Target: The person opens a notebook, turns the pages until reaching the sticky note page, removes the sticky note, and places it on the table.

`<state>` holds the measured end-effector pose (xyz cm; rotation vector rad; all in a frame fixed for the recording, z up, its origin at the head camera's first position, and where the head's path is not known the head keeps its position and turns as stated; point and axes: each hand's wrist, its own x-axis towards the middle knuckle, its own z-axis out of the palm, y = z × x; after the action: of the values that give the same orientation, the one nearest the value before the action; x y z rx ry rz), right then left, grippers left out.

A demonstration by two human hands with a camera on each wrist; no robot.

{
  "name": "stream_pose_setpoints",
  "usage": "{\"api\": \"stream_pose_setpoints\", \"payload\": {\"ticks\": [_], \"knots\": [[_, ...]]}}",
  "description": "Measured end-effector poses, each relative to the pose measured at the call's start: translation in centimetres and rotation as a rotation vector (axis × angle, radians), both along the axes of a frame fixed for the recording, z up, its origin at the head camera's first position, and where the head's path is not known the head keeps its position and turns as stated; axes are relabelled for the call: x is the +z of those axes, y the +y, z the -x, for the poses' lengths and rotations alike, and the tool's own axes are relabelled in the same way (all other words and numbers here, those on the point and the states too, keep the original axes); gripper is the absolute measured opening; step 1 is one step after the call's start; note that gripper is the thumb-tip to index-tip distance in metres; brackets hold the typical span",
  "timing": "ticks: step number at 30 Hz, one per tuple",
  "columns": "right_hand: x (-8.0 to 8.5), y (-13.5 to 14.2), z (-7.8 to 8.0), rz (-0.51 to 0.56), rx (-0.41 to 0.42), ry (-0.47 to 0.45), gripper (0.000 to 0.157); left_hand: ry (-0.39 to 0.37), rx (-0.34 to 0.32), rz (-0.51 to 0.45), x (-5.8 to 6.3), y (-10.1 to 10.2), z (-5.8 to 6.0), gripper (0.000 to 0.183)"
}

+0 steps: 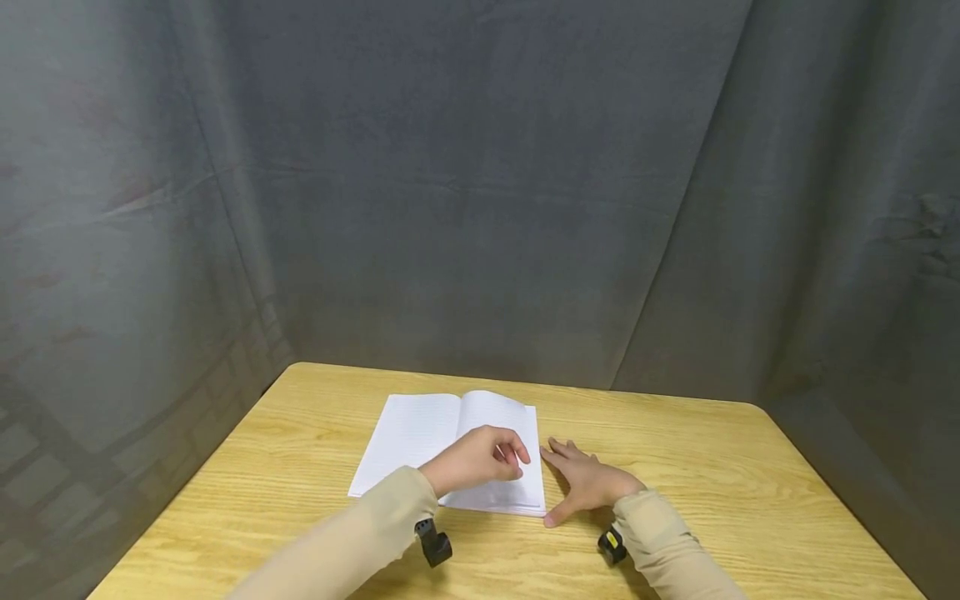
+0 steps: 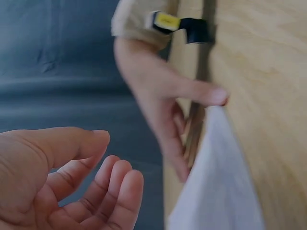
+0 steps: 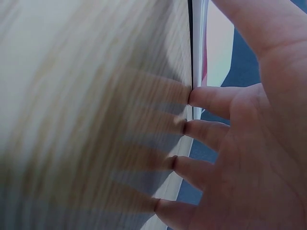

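An open notebook [image 1: 420, 437] with white lined pages lies on the table, its right-hand page bulging up near the spine. Over that right page is my left hand [image 1: 480, 460], fingers loosely bent. In the left wrist view, a gap shows between its thumb and fingers [image 2: 124, 196], with nothing in it. My right hand [image 1: 588, 483] is spread at the notebook's right edge, thumb at the near right corner. The right wrist view shows its fingertips [image 3: 194, 96] down on the wood, beside the notebook's edge [image 3: 218, 48].
The wooden table [image 1: 712, 492] extends on both sides of the notebook, with rounded far corners. Grey curtains [image 1: 465, 208] hang behind it and along both sides. Each wrist carries a small dark camera [image 1: 433, 543] over a beige sleeve [image 1: 360, 533].
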<state>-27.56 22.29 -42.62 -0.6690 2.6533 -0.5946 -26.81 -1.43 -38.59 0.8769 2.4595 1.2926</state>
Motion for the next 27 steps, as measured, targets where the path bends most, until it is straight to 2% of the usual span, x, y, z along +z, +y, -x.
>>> {"api": "stream_pose_setpoints", "payload": {"ticks": [5,11,15,22,27], "knots": [[0.0,0.0,0.0,0.004,-0.004,-0.007,0.112,-0.048,-0.007,0.072,-1.4,1.0,0.0,0.010],[0.1,0.0,0.0,0.008,-0.005,-0.012,0.113,-0.068,0.022,0.161,-2.9,1.1,0.1,0.008],[0.1,0.0,0.1,0.011,-0.001,-0.013,0.113,-0.075,0.044,0.184,-3.8,1.0,0.2,0.009],[0.0,0.0,0.1,-0.001,-0.001,-0.007,0.114,-0.043,0.054,0.240,-4.4,1.3,0.5,0.012],[-0.1,0.1,0.1,-0.003,-0.003,-0.004,0.113,0.023,0.040,0.288,-4.6,1.6,0.4,0.015]]}}
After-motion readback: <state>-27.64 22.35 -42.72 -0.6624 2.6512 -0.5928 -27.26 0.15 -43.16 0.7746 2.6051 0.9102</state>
